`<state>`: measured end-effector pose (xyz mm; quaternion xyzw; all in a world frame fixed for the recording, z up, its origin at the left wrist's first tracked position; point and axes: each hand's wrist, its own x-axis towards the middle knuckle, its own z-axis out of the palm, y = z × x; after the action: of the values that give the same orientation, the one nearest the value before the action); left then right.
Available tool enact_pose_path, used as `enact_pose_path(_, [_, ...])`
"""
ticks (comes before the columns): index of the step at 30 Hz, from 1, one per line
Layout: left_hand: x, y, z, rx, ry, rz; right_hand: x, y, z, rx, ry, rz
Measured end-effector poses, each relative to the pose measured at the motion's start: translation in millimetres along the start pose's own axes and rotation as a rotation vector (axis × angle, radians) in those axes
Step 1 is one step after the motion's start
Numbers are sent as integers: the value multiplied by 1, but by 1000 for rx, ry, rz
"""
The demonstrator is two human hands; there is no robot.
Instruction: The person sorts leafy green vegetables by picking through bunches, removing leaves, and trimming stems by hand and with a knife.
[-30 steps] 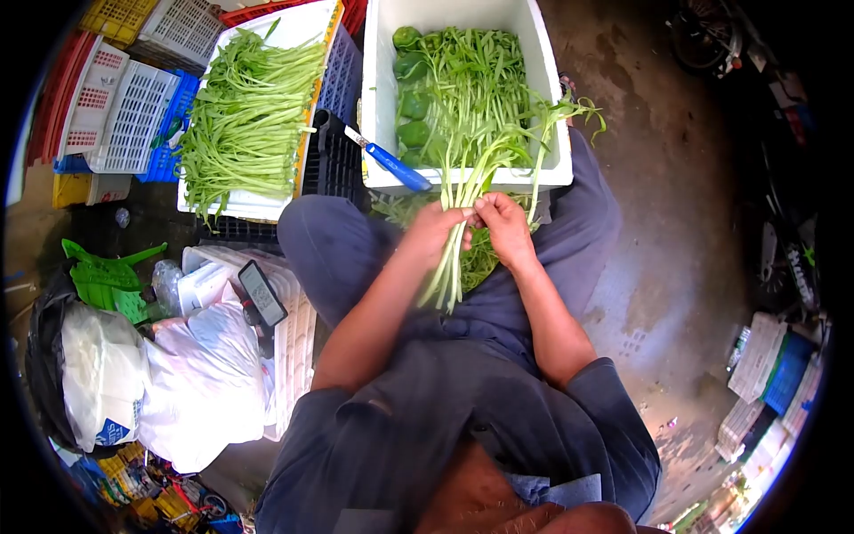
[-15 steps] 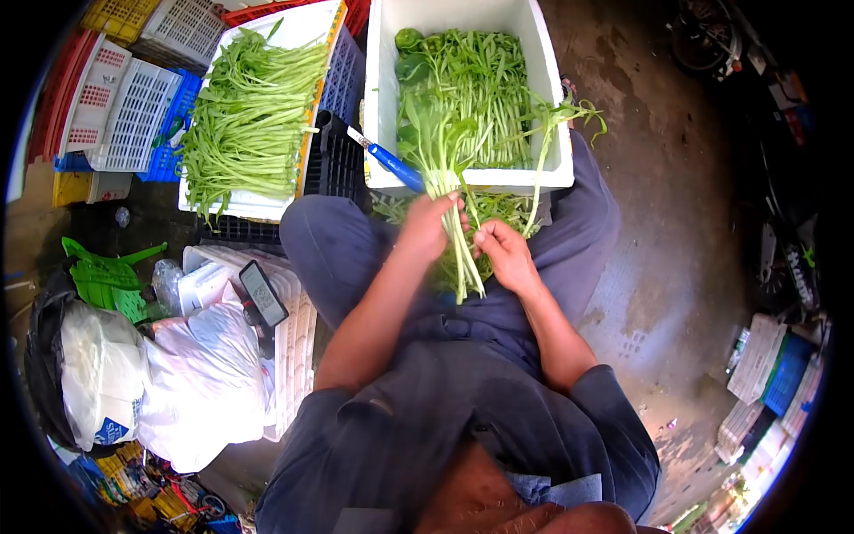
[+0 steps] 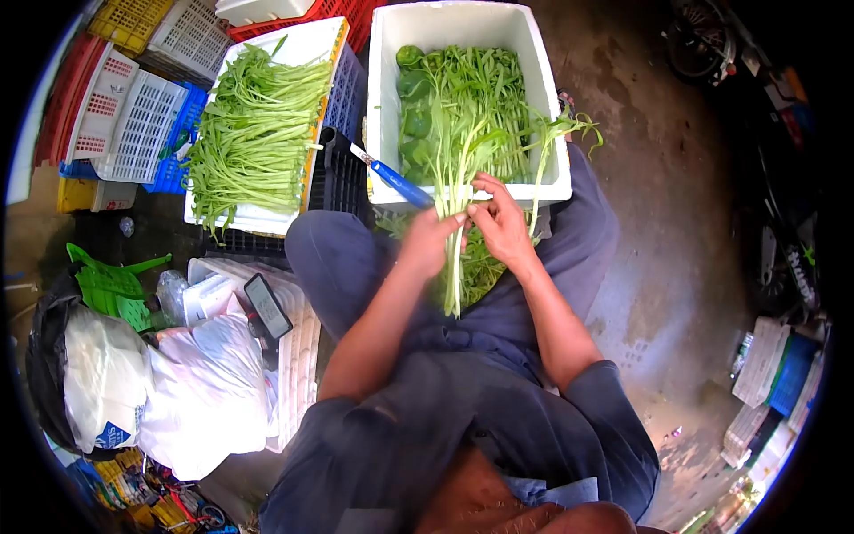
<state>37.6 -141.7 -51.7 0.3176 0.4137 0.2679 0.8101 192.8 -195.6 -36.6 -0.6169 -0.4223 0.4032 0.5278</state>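
My left hand (image 3: 427, 242) is closed around a bunch of long-stemmed leafy greens (image 3: 455, 165), which look like water spinach. The leaves point away from me and the pale cut ends hang toward my lap. A blue-handled knife (image 3: 400, 184) sticks out to the left from that same hand, its blade tip up. My right hand (image 3: 503, 229) meets the left at the bunch, thumb and fingers pinched on its stems. One longer stalk (image 3: 535, 182) leans over the box rim beside my right hand. Loose greens (image 3: 483, 271) lie below, partly hidden by my hands.
Ahead stands a white foam box (image 3: 553, 169) holding more greens and green bundles along its left side. Left of it, trimmed greens (image 3: 258, 133) are piled on a white lid (image 3: 283, 221) over crates. A phone (image 3: 268, 304) and white bags (image 3: 209, 383) sit at my left.
My right hand has moved up and in against the bunch, its fingers now on the stems. The bunch stands more upright. The whole view has shifted slightly.
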Motion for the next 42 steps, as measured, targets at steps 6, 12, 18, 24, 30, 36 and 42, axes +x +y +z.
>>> enact_pose_path(6, [-1, 4, -6, -57, 12, 0, -2, 22, -1, -37, -87, 45])
enact_pose_path(12, [7, -1, -13, -76, 52, -10, -22, -11, -12, -375, -162, 33])
enact_pose_path(18, [3, 8, -11, -102, 49, 0, -44, 7, -31, -523, -597, 9])
enact_pose_path(24, [4, 6, -7, -37, 37, 32, -30, 0, -30, -374, -201, 39])
enact_pose_path(30, [2, 0, 2, 87, 67, 80, 1, -32, -4, -130, 25, 18])
enact_pose_path(36, [1, -8, 8, 429, 167, 280, 22, -25, 23, -622, 138, -139])
enact_pose_path(42, [-4, -3, 11, 553, 245, 317, 26, -19, 26, -717, 145, -96])
